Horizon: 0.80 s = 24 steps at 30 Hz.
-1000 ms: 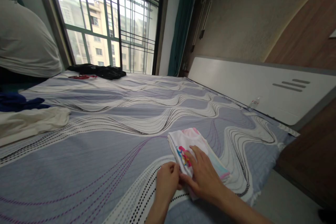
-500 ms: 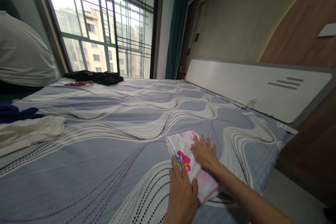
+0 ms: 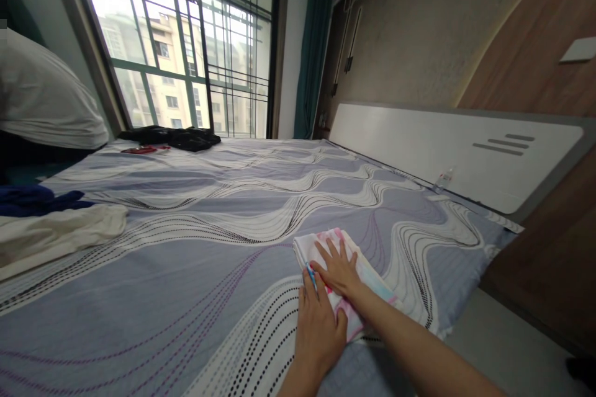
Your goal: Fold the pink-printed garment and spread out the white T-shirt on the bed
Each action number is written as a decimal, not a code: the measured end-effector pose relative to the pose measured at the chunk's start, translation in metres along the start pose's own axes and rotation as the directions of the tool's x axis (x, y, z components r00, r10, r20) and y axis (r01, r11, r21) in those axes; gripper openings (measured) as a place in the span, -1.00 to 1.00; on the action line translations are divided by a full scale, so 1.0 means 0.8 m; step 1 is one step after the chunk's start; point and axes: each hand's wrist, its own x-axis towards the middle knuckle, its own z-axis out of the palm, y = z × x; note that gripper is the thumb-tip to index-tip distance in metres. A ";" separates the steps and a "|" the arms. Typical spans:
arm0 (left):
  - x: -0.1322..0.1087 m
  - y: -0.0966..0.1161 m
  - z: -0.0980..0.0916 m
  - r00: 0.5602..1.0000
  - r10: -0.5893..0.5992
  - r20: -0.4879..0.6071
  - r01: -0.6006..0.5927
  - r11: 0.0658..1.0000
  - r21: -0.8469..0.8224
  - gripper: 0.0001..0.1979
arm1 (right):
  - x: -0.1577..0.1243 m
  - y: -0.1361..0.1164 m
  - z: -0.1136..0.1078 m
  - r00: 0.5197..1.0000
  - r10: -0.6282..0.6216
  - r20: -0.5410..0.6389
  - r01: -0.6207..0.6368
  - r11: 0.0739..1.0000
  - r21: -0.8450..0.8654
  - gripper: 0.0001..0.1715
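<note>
The folded, printed cloth (image 3: 366, 273) lies on the near part of the patterned bed (image 3: 186, 285), the left hand (image 3: 319, 321) flat along its edge, the right hand (image 3: 339, 268) spread on top, neither gripping. To me it's smoothing; the next move calls for lifting the palms without dragging the layers.

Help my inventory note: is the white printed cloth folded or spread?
Folded: the white printed cloth lies in a compact rectangle, with layered edges showing.
</note>
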 end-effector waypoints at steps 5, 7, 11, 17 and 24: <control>-0.029 -0.012 -0.034 0.999 -0.011 0.047 0.011 1.000 0.017 -0.25 | -0.005 -0.005 -0.020 0.998 -0.013 0.060 0.013 1.000 -0.004 -0.17; -0.052 -0.036 -0.058 0.995 -0.050 0.085 0.045 0.997 0.055 -0.29 | -0.011 -0.019 -0.029 0.993 0.060 0.100 -0.058 0.998 -0.025 -0.16; -0.114 -0.112 -0.131 0.979 -0.198 0.054 0.186 0.966 0.181 -0.37 | -0.060 -0.090 -0.006 0.989 0.072 -0.127 -0.091 0.984 -0.153 -0.32; -0.237 -0.206 -0.259 0.954 -0.291 0.076 0.263 0.928 0.264 -0.41 | -0.205 -0.235 0.106 0.941 -0.276 -0.196 0.269 0.961 -0.061 -0.33; -0.322 -0.231 -0.322 0.896 -0.443 0.046 0.393 0.835 0.385 -0.42 | -0.251 -0.327 0.130 0.892 -0.320 -0.320 0.331 0.943 -0.021 -0.38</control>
